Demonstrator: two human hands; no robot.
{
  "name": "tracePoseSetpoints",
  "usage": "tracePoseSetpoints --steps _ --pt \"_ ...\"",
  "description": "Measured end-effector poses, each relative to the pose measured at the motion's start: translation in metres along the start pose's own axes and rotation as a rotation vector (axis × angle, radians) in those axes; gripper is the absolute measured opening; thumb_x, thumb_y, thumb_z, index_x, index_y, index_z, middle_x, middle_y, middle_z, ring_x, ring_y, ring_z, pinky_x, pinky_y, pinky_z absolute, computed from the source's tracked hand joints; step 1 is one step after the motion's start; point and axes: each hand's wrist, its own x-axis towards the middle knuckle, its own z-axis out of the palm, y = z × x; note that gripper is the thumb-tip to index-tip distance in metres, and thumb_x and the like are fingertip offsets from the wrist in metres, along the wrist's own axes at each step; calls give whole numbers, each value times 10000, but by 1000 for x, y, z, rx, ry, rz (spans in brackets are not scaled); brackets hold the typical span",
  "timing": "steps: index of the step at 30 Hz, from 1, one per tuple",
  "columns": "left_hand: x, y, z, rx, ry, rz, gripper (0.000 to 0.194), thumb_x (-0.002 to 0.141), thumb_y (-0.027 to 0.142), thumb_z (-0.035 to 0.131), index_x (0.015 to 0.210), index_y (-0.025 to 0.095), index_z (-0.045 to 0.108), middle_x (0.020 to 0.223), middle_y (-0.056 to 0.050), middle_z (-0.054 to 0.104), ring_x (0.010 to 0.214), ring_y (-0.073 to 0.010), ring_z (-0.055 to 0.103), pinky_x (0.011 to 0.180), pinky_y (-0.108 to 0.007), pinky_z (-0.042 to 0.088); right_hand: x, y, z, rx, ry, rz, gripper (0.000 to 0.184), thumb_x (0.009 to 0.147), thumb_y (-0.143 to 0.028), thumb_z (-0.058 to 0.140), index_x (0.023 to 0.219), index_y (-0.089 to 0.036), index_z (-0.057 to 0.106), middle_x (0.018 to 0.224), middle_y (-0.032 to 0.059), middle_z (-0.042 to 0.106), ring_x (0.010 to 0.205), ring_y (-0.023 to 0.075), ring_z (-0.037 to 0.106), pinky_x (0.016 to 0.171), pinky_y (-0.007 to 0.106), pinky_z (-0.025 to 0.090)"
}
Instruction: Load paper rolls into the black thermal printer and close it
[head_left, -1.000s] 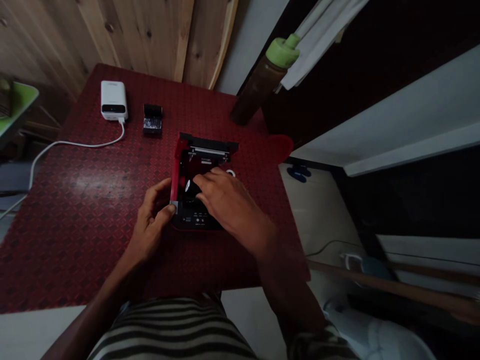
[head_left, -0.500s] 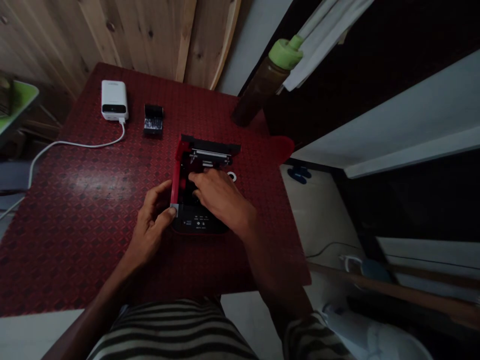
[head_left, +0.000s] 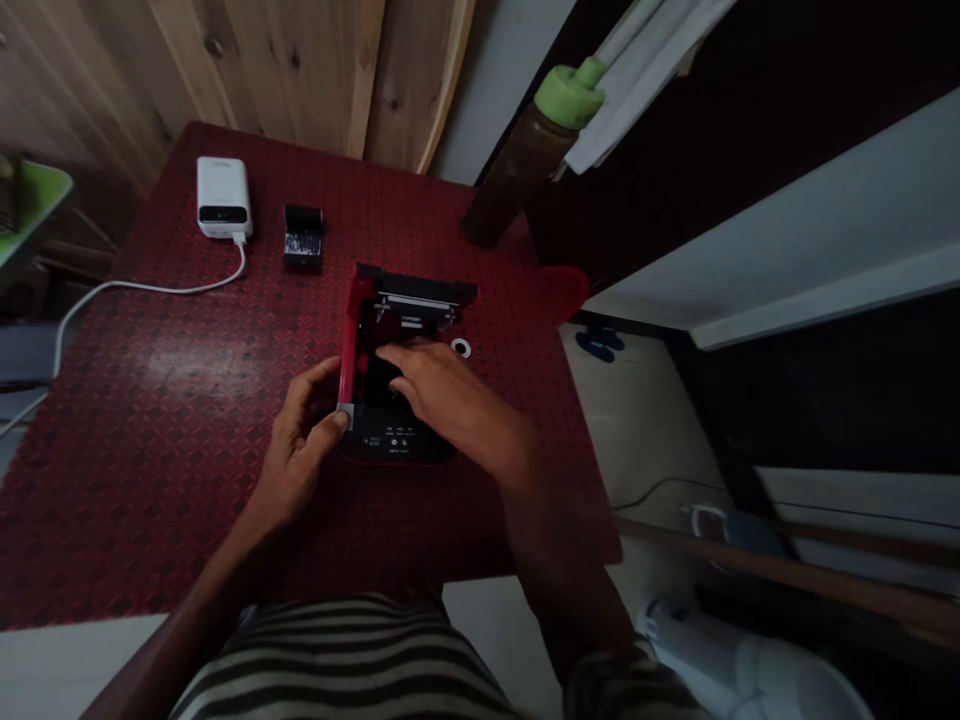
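Note:
A small red and black printer [head_left: 375,440] sits on the red patterned table [head_left: 150,400], its lid [head_left: 416,285] flipped up at the back. My left hand [head_left: 300,445] grips the printer's left front corner, thumb on a grey tab. My right hand [head_left: 450,400] lies over the open compartment with its fingers curled down inside; what they touch is hidden. A small white ring [head_left: 460,347] lies on the table just right of the printer.
A white power bank [head_left: 222,197] with a white cable [head_left: 135,290] and a small black block [head_left: 303,233] lie at the table's far left. A brown bottle with a green cap [head_left: 536,150] stands at the far right edge. Wooden wall panels rise behind.
The white roll visible under my right fingers a second ago is now covered, as the hand pushed deeper into the compartment. My left hand kept its grip.

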Motion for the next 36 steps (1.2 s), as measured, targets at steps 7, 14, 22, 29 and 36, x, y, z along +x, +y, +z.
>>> tracePoseSetpoints --steps 7,14,22,29,36 --pt "1 -1 -1 8 8 1 577 985 495 694 1500 248 620 1526 -134 713 1389 -365 697 1149 -559 578 -27 -3 -17 118 -11 -181 351 1049 21 597 1099 -237 829 1145 43 851 1095 222 753 1037 418 598" --pt "-1 2 -2 14 4 -5 586 963 507 716 1485 250 648 1527 -129 717 1399 -373 685 1193 -576 541 -25 -5 -12 80 83 -171 271 1096 -68 621 962 -204 813 969 52 786 982 221 664 927 377 559" --pt "31 27 4 91 154 126 598 997 551 724 1514 255 668 1559 -134 688 1450 -373 640 1207 -565 522 -53 -7 6 35 433 -172 223 1116 -115 637 1006 -200 811 965 55 763 944 201 689 890 356 599" --pt "101 52 24 60 165 297 525 1033 748 638 1003 242 775 1096 -74 754 1133 -288 723 1043 -468 577 -71 -16 24 -1 551 -127 279 1110 -73 609 1086 -236 834 992 57 813 913 208 721 855 370 626" --pt "58 39 16 12 136 122 356 882 407 849 1192 264 751 1382 -75 759 1396 -323 676 1159 -487 581 -82 -22 35 -122 656 -150 294 1098 -50 600 1127 -243 820 1121 81 850 951 230 745 864 397 637"
